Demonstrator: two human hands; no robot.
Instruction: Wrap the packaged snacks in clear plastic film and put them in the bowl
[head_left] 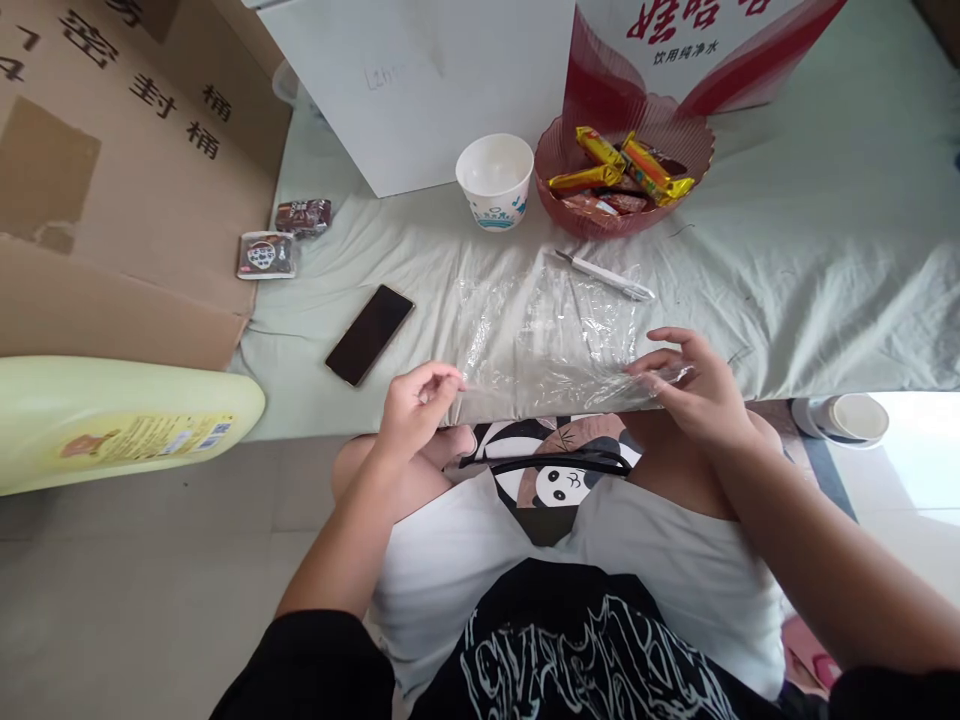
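Observation:
A crinkled sheet of clear plastic film lies at the front edge of the cloth-covered table, stretched between my hands. My left hand pinches its left corner between thumb and fingertips. At the other side, my right hand has its thumb and a finger closed on the film's right edge, while other fingers are raised. A white craft knife with its dark tip pointing left rests along the film's far side. Left of the film, a dark-screened phone lies flat.
Behind the film stand a white paper cup and a reddish bowl of wrapped snacks. Boxes rise at the back. Two small packets lie near a large cardboard carton. A pale yellow bottle is at far left.

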